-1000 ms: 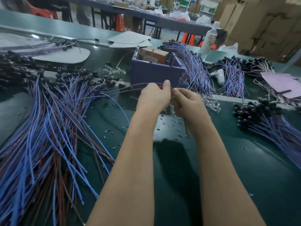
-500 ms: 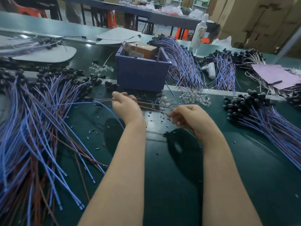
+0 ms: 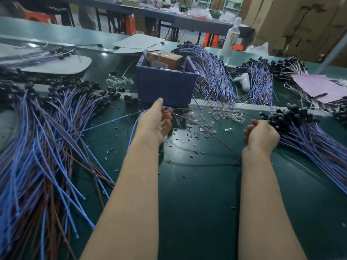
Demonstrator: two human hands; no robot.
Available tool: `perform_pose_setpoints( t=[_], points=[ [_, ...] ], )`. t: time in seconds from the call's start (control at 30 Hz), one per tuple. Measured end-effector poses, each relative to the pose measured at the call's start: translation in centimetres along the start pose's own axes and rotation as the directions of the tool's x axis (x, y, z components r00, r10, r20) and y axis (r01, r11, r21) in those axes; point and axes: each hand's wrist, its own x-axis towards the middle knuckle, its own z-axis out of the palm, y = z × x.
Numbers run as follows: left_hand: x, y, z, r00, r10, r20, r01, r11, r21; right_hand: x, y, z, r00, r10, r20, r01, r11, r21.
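Before the blue bin [image 3: 167,87], our left hand [image 3: 155,122] curls round a brown wire [image 3: 225,110]. Our right hand [image 3: 261,136] — well apart — pinches its other end

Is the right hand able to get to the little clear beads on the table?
Probably yes. The clear beads lie on the table just ahead of the right hand, with only a thin brown wire crossing between. Its fingers are curled, though, so they must open first.
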Motion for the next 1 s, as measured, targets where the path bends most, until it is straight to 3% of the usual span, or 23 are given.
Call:
perform_pose_setpoints(
  t=[0.07, 0.17, 0.3, 0.37, 0.43, 0.47, 0.53, 0.6, 0.7, 0.73, 0.83, 1.0],
  points=[
    [-0.2, 0.3, -0.4, 0.999, -0.039, 0.013, 0.041, 0.98, -0.194, 0.5, 0.1, -0.4, 0.997, 0.037, -0.068, -0.033, 0.998, 0.06],
    [-0.2, 0.4, -0.8, 0.995, -0.012, -0.1, -0.035, 0.891, -0.452, 1.0, 0.3, -0.8, 0.986, 0.047, -0.16, -0.027, 0.991, 0.127],
    [0.2, 1.1, -1.5, 0.953, 0.075, -0.292, -0.234, 0.797, -0.557, 0.8, 0.4, -0.9, 0.978, 0.031, -0.208, 0.007, 0.984, 0.179],
    [0.6, 1.7, -1.6, 0.89, 0.172, -0.423, -0.37, 0.814, -0.447, 0.4, 0.3, -0.7, 0.988, 0.014, -0.157, 0.021, 0.976, 0.215],
    [0.2, 1.9, -1.3, 0.783, 0.348, -0.515, -0.467, 0.876, -0.119, -0.2, 0.1, -0.4, 0.998, 0.018, -0.065, 0.0, 0.967, 0.256],
    [-0.1, 1.8, -0.9, 0.716, 0.486, -0.501, -0.536, 0.843, 0.052, -0.5, 0.0, -0.2, 0.999, 0.031, -0.004, -0.029, 0.961, 0.276],
    [-1.0, 1.2, 0.3, 0.651, 0.685, -0.326, -0.624, 0.728, 0.284, -1.2, -0.4, 0.2, 0.983, 0.073, 0.166, -0.125, 0.936, 0.33],
    [-1.6, 0.3, 1.6, 0.66, 0.751, -0.021, -0.667, 0.598, 0.445, -1.9, -1.0, 0.4, 0.917, 0.094, 0.388, -0.256, 0.883, 0.392],
    [-0.8, -0.8, 3.1, 0.564, 0.744, 0.359, -0.681, 0.173, 0.711, -2.4, -1.8, 0.1, 0.771, 0.072, 0.633, -0.419, 0.806, 0.419],
    [-0.2, -1.0, 3.5, 0.596, 0.674, 0.437, -0.624, 0.047, 0.78, -2.4, -2.0, -0.1, 0.742, 0.049, 0.668, -0.443, 0.785, 0.434],
    [1.3, -1.7, 4.5, 0.811, 0.374, 0.449, -0.421, -0.159, 0.893, -2.5, -2.3, -0.6, 0.711, -0.012, 0.703, -0.472, 0.733, 0.49],
    [2.2, -4.1, 6.5, 0.865, 0.19, 0.465, -0.428, -0.208, 0.88, -2.5, -2.4, -0.8, 0.702, -0.043, 0.71, -0.491, 0.693, 0.528]
  ],
)
